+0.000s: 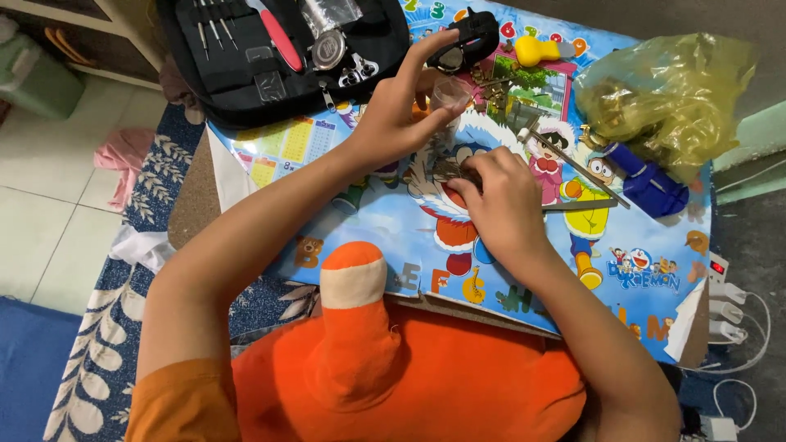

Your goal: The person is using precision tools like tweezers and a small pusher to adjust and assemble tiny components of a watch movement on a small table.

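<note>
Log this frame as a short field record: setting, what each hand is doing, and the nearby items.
surface: cartoon-printed table cover
left hand: raised, pinching a small clear item in a fingertip grip
right hand: pressed down on a small metal piece, mostly hidden
tool case: open, black, at the far edge
yellow plastic bag: far right
foreground: orange plush

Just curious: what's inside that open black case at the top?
The black tool case holds thin screwdrivers, a red-handled tool and a round metal piece. Its top part is out of frame.
</note>
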